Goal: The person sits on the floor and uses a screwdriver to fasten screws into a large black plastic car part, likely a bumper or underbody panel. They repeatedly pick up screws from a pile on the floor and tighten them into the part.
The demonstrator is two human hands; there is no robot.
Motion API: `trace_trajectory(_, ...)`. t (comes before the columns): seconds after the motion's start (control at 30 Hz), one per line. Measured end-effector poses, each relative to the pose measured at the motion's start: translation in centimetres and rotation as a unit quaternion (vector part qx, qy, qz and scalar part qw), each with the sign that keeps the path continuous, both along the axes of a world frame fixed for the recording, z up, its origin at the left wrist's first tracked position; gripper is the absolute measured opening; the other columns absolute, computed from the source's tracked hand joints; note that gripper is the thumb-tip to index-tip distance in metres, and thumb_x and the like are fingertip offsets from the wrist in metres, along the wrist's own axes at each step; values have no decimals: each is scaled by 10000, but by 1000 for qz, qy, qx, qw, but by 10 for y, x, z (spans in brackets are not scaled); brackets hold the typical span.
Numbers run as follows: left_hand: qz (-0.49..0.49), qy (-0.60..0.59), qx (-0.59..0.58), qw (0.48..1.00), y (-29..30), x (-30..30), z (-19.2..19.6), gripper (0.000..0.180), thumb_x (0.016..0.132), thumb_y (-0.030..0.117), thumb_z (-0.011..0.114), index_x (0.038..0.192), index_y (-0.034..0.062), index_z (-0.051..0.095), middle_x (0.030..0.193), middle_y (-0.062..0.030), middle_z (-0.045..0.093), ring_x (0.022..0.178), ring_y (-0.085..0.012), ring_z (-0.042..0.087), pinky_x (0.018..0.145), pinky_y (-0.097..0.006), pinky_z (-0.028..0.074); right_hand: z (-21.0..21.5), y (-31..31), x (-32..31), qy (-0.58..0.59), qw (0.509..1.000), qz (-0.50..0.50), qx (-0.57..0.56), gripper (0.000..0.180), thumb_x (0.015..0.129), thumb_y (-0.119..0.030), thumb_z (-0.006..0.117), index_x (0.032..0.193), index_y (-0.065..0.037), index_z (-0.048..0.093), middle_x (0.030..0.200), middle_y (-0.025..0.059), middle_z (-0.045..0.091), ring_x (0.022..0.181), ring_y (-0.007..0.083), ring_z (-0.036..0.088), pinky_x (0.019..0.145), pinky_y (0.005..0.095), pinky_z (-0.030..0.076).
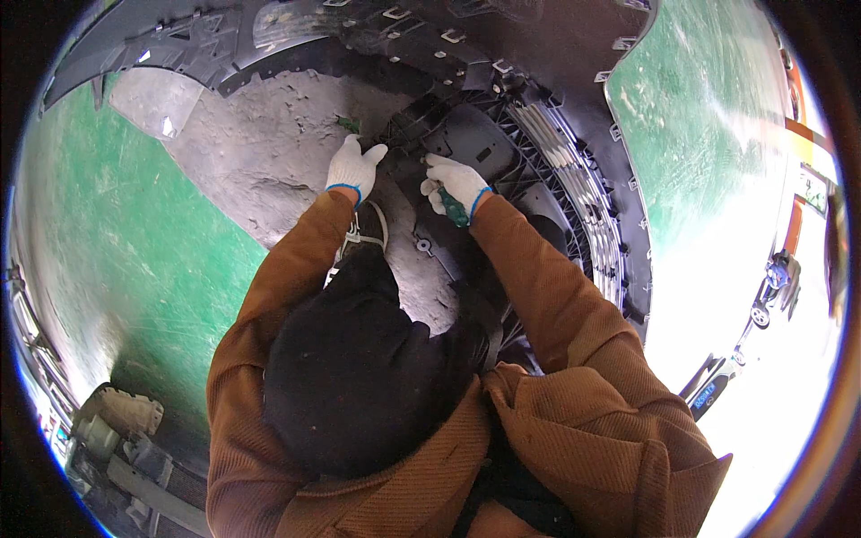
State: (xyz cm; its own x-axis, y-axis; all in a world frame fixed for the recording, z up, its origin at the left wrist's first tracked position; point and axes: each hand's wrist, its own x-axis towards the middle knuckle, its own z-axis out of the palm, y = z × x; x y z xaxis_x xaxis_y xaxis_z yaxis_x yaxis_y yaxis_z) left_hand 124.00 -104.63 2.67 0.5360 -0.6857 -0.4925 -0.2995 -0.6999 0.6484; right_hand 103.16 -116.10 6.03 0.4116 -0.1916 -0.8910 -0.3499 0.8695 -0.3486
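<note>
My right hand (pixel 457 184), in a white knit glove with a blue cuff, is closed round a green-handled tool (pixel 454 208). The rest of the tool is hidden. Its fingers reach toward the inner side of a large black car bumper cover (pixel 502 36), beside a dark plastic panel (pixel 471 143). My left hand (pixel 352 170), gloved the same way, is at the left edge of the black parts, thumb and fingers apart, with nothing visible in it. A small green object (pixel 348 124) lies just beyond its fingertips.
A grille with pale slats (pixel 574 179) curves along the bumper's right side. Under the work lies a dusty grey sheet (pixel 260 152) on a green floor (pixel 161 269). My shoe (pixel 363 231) is close behind my left hand. Other car parts (pixel 134 457) lie at the lower left.
</note>
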Motion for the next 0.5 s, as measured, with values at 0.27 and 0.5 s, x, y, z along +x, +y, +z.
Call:
trace_trajectory(0.27,12,33,-19,999,1,-2,9,566,978,422,715,1245,-64,604,1164,-301,724,1152,-471,670,971,-494,519,-11,15,28,36,986,-151,53,74,1019,-112,520,1058,-111,582,843,110,683,568,206,580,480,385,468)
trace_trajectory(0.5,7,55,-8,998,3,2,6,559,980,379,712,1302,-58,580,1204,-298,718,1183,-475,659,1000,-501,516,-4,-3,26,14,954,-232,191,158,1061,-185,559,1067,-28,549,926,136,682,642,225,604,504,335,481)
